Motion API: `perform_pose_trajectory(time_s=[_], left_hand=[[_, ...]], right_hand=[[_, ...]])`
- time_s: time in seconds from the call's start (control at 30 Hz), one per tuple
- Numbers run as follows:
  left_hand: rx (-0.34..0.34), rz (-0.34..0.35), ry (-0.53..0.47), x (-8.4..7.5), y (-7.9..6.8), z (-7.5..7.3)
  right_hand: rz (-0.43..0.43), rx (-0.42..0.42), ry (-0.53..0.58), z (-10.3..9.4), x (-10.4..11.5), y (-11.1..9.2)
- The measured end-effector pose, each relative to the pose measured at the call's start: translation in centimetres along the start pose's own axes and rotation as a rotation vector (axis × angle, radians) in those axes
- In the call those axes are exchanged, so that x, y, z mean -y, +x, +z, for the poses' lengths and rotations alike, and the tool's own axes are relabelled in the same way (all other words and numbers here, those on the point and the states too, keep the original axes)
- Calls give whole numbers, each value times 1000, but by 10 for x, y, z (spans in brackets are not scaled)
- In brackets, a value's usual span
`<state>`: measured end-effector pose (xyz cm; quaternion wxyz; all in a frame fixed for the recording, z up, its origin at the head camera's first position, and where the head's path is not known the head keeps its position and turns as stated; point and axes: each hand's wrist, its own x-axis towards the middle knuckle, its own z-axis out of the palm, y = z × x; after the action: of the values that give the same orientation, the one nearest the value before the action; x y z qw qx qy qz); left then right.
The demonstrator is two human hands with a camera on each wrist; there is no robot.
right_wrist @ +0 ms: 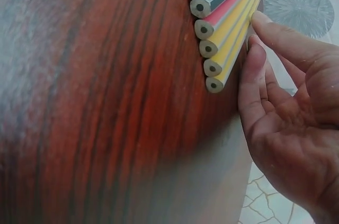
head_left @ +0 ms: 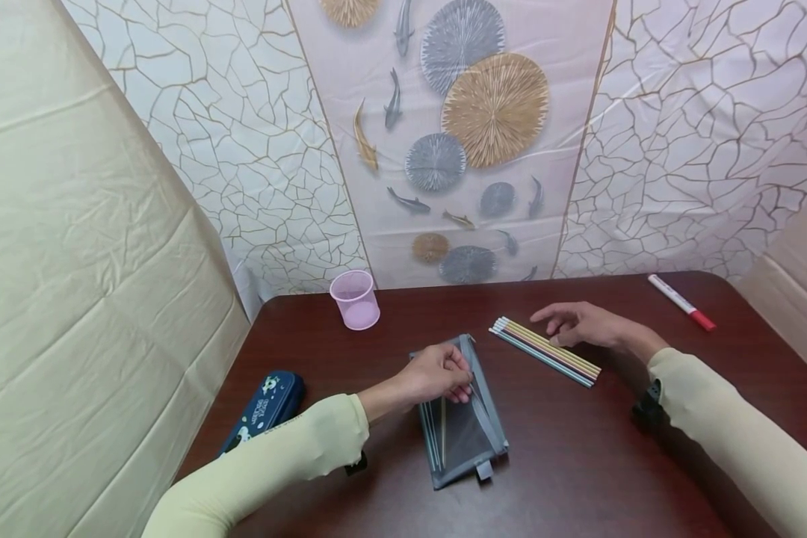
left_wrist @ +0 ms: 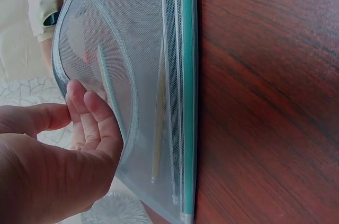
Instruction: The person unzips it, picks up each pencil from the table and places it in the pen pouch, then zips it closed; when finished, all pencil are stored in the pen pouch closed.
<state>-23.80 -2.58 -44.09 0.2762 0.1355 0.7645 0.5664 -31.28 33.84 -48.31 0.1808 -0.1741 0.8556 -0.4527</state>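
Observation:
A grey mesh zip pouch (head_left: 460, 437) lies on the table with several pencils (left_wrist: 187, 102) inside, seen through the netting. My left hand (head_left: 438, 373) pinches the pouch's upper edge between thumb and fingers, and in the left wrist view a teal pencil (left_wrist: 110, 86) slants behind the mesh by the fingertips. To the right, a row of several pencils (head_left: 545, 351) lies side by side: teal, dark, red and yellow, unsharpened ends showing in the right wrist view. My right hand (head_left: 581, 326) is at the yellow side of that row, fingers relaxed, thumb tip right by the outer yellow pencil (right_wrist: 229, 68).
A dark blue pencil case (head_left: 265, 403) lies at the left, partly behind the left sleeve. At the back left stands a pink mesh cup (head_left: 355, 300). A white marker with a red cap (head_left: 681, 302) lies at the back right. Patterned cloth hangs behind the table.

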Motion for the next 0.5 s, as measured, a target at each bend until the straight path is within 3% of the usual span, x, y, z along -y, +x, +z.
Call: perform_pose_trajectory(time_s=[0.33,0.5], left_hand=[[0,5,15,1,0,0],[6,8,36,1,-2,0]], right_hand=[[24,-9,-15,3,8,-1],[19,-1,-79,5,18,-1]])
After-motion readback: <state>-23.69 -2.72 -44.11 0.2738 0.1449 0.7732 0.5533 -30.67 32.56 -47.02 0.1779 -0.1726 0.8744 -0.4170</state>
